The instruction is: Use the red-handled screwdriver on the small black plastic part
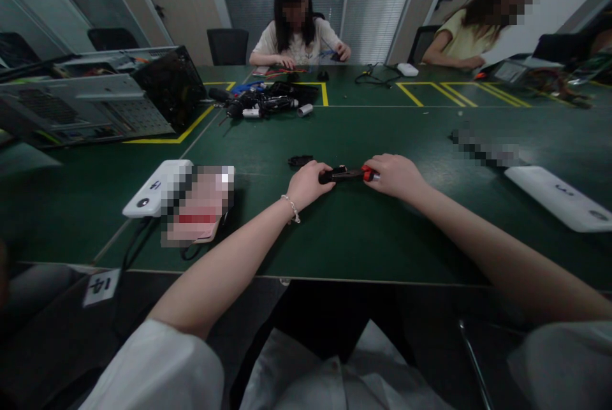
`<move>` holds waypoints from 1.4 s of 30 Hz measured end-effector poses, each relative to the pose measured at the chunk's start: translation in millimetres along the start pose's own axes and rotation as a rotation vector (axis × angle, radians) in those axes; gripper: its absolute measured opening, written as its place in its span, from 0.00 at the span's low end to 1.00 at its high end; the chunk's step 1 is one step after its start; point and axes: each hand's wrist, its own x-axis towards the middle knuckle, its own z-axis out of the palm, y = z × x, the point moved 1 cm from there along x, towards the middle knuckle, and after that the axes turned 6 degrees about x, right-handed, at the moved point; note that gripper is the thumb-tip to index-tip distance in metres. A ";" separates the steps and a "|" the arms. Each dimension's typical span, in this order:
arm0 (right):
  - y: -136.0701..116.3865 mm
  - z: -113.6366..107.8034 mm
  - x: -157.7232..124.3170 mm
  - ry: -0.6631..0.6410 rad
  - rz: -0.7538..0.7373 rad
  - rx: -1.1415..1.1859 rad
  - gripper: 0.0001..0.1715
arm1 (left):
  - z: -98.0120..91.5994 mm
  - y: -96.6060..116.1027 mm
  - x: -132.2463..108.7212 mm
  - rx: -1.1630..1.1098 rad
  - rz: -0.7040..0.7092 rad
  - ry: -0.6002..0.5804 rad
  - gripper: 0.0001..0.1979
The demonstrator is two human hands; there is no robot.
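Over the green table, my left hand (306, 185) pinches a small black part (327, 176) between thumb and fingers. Its exact kind is too small to tell. My right hand (396, 175) is closed around the red grips of a pair of pliers (354, 174). The dark jaws point left and meet the black part; whether they bite on it I cannot tell. Just behind my left hand, another small black piece (300, 160) lies on the table.
A white power bank (157, 188) and a phone (203, 206) lie at left, another white power bank (561, 198) at right. An open computer case (95, 101) stands at the far left. Behind my hands lies a heap of black cables and parts (262, 101). Two people sit across the green table (382, 244).
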 end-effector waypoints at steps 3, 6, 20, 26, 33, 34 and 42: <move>-2.3 -5.5 -0.2 0.030 -0.053 -0.077 0.18 | 0.8 -0.9 0.1 0.001 -0.001 0.003 0.16; -4.0 -7.9 -0.5 0.040 -0.066 -0.092 0.18 | 1.2 -1.5 0.1 -0.005 0.005 0.012 0.16; -1.3 -1.7 0.0 0.006 -0.003 0.005 0.17 | 1.0 -1.2 0.2 0.005 0.004 0.009 0.16; 1.0 -0.8 0.6 0.015 -0.025 -0.022 0.17 | -0.6 -0.1 -0.6 0.006 0.002 0.006 0.16; 3.3 5.0 0.6 -0.028 0.046 0.078 0.17 | 0.4 -0.4 0.0 -0.003 -0.004 0.004 0.17; 2.6 4.0 0.6 -0.022 0.039 0.069 0.17 | 0.6 -0.5 0.1 -0.004 -0.001 0.007 0.17; -1.6 -6.0 0.1 0.047 -0.084 -0.078 0.15 | -0.1 -0.4 -0.4 0.009 -0.003 -0.001 0.16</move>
